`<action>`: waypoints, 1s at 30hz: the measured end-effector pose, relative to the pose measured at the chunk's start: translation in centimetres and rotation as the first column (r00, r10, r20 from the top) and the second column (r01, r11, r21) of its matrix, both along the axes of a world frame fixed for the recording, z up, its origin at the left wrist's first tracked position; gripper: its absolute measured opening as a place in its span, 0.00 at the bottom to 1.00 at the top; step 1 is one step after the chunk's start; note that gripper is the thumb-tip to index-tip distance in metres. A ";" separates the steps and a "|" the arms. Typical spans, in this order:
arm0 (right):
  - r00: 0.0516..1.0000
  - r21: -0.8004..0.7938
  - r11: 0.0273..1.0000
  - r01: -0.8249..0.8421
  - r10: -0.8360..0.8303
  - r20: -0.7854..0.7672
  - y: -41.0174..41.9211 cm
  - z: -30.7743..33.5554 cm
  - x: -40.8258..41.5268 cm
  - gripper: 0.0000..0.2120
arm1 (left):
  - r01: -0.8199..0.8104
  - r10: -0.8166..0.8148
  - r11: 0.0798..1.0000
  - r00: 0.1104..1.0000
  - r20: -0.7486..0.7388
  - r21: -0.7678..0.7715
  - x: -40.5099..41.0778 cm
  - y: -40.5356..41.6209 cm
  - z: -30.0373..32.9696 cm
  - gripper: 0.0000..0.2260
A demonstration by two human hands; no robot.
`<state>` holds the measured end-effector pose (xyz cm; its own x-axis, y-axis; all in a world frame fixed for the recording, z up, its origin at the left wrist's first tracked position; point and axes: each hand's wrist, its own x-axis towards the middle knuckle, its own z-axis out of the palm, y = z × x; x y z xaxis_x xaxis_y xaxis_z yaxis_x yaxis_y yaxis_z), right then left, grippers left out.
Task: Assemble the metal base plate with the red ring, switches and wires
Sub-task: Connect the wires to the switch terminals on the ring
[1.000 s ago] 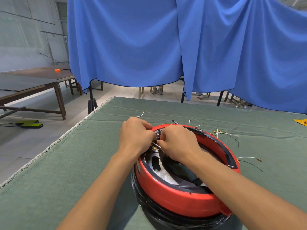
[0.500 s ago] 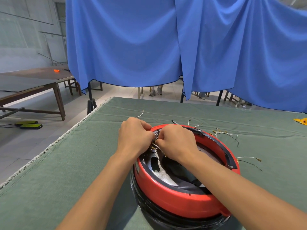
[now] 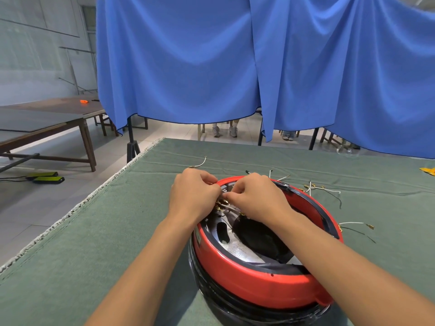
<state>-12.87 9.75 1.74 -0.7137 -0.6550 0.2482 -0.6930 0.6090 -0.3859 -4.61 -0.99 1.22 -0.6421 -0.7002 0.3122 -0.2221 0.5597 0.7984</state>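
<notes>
Barely moved since a second ago: left hand (image 3: 194,195) and right hand (image 3: 256,198) still pinching wires (image 3: 227,206) at ring's (image 3: 254,284) 11 o'clock; connection probably unfinished.

Two bare forearms reaching forward from the lower edge, left hand (image 3: 193,196) knuckles up with fingers curled inward, right hand (image 3: 256,198) likewise curled, fingertips of both meeting in a pinch between them, wrists slightly bent, hands touching.
</notes>
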 end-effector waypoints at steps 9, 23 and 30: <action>0.995 0.048 0.998 -0.052 0.048 0.084 0.4 -0.1 -0.1 0.05 | -0.115 0.116 0.993 0.992 -0.047 0.025 0.4 0.0 -0.2 0.11; 0.995 0.042 0.998 0.042 -0.045 0.088 -0.8 -0.3 0.0 0.07 | -0.116 0.115 0.993 0.991 -0.064 -0.013 0.3 -0.4 -0.4 0.10; 0.996 0.032 0.999 0.010 -0.013 0.089 -0.5 0.1 -0.1 0.06 | -0.091 0.093 0.995 0.994 -0.064 0.031 0.3 -0.2 -0.5 0.11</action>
<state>-12.93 9.27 1.83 -0.7397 -0.6530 0.1627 -0.6495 0.6293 -0.4268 -4.33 -1.18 0.76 -0.5535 -0.7643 0.3308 -0.2181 0.5164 0.8281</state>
